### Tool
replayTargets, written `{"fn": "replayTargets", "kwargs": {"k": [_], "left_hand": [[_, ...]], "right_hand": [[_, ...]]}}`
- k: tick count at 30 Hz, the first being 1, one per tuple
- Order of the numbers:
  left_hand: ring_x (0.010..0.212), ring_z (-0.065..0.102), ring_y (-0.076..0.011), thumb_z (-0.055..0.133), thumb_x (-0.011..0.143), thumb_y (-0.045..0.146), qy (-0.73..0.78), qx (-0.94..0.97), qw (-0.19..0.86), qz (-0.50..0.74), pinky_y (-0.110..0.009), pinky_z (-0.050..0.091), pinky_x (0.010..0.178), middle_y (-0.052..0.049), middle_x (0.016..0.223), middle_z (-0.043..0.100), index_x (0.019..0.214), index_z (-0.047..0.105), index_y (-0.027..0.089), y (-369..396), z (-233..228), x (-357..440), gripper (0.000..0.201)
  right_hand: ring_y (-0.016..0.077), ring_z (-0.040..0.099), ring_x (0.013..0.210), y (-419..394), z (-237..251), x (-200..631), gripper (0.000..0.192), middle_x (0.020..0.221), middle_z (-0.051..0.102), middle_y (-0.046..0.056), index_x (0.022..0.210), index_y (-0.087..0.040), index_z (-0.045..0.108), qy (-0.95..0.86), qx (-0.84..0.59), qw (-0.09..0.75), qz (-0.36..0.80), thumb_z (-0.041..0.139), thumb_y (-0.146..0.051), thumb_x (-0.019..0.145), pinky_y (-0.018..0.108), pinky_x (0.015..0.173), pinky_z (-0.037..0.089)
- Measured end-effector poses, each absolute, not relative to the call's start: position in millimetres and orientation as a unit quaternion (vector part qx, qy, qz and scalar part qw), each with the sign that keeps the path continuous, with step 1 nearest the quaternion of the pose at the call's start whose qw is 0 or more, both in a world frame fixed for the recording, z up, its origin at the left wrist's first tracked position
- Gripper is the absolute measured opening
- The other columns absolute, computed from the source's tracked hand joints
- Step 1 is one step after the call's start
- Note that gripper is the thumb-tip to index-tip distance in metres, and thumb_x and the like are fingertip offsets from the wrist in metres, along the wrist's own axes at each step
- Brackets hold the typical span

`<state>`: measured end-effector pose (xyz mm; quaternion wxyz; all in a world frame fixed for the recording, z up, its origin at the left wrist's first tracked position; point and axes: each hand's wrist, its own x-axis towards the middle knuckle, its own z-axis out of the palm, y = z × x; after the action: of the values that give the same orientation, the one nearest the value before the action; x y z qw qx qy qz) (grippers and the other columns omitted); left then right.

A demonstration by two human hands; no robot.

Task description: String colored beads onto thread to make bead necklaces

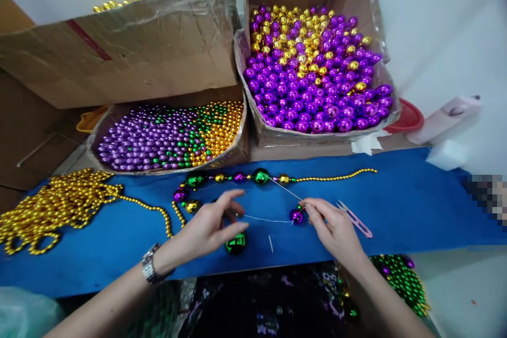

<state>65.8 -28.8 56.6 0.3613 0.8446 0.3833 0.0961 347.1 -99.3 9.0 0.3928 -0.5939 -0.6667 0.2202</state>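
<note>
In the head view my right hand (332, 227) pinches a white string (287, 188) between thumb and fingers. A shiny purple bead (296, 216) and a small green bead sit right at these fingertips. My left hand (212, 222), with a metal watch on its wrist, has its fingers apart above the blue cloth. Beside its thumb lies a large green bead (236, 243); its fingers partly cover other beads. A thin string runs from the left hand toward the purple bead. Behind both hands stretches a strand of green, gold and purple beads (238, 177).
Pink thread snips (358, 222) lie right of my right hand. Gold bead chains (59, 206) are heaped at the left. Two cardboard boxes of beads, one low (168, 173) and one tall (277, 140), line the back. The blue cloth (415, 206) covers the table.
</note>
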Motion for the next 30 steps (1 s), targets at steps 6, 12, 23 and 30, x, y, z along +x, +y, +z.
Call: {"fn": "replayTargets", "kwargs": {"k": [6, 12, 23, 30], "left_hand": [[0.109, 0.050, -0.0322, 0.065, 0.076, 0.026, 0.329, 0.904, 0.270, -0.027, -0.048, 0.045, 0.089, -0.012, 0.123, 0.053, 0.129, 0.047, 0.026, -45, 25, 50, 0.056], [0.098, 0.055, -0.0224, 0.061, 0.081, 0.031, 0.402, 0.687, 0.569, 0.207, -0.040, 0.049, 0.086, -0.008, 0.112, 0.055, 0.131, 0.042, 0.026, -23, 46, 64, 0.054], [0.092, 0.054, -0.0188, 0.066, 0.078, 0.021, 0.376, 0.492, 0.709, 0.337, -0.036, 0.054, 0.076, -0.007, 0.110, 0.051, 0.118, 0.046, 0.022, -8, 46, 82, 0.044], [0.091, 0.056, -0.0192, 0.068, 0.077, 0.023, 0.377, 0.524, 0.691, 0.325, -0.033, 0.054, 0.075, -0.009, 0.109, 0.054, 0.120, 0.047, 0.021, -7, 48, 82, 0.048]], "right_hand": [[0.0153, 0.064, 0.077, -107, 9, 337, 0.021, 0.096, 0.067, 0.003, 0.102, -0.021, 0.063, -0.665, -0.591, 0.386, 0.244, 0.044, -0.027, 0.095, 0.024, 0.070, 0.050], [0.0171, 0.063, 0.089, -123, 5, 328, 0.022, 0.089, 0.065, 0.003, 0.109, -0.024, 0.061, -0.688, -0.562, 0.370, 0.273, 0.044, -0.023, 0.095, 0.026, 0.077, 0.050], [0.0167, 0.063, 0.085, -125, 0, 327, 0.022, 0.083, 0.063, 0.003, 0.109, -0.023, 0.059, -0.704, -0.553, 0.398, 0.201, 0.044, -0.017, 0.093, 0.027, 0.077, 0.051], [0.0185, 0.065, 0.082, -124, -3, 333, 0.022, 0.087, 0.066, 0.006, 0.107, -0.020, 0.061, -0.743, -0.553, 0.360, 0.111, 0.045, -0.017, 0.093, 0.030, 0.075, 0.052]]}}
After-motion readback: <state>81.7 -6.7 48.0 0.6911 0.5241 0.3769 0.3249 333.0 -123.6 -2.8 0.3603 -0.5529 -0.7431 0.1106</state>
